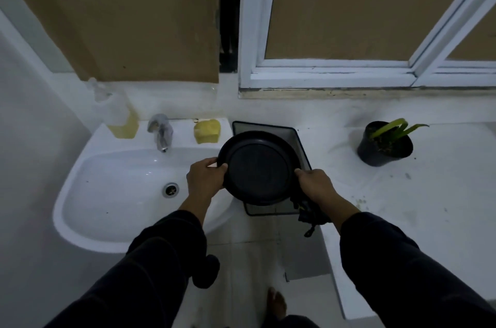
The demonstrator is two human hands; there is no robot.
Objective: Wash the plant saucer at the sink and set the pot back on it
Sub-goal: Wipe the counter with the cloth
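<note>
A round black plant saucer (259,168) is held in the air between the white sink (112,182) and the counter, over a black mesh bin (292,137). My left hand (205,178) grips its left rim, thumb on top. My right hand (316,185) grips its right rim. The black pot (383,145) with a green-leaved plant stands on the white counter (429,193) at the right, apart from the saucer.
A chrome tap (161,133) sits at the back of the sink, with a bottle of yellow liquid (120,115) to its left and a yellow sponge (207,131) to its right. Soil crumbs dot the counter. A white window frame (330,75) runs behind.
</note>
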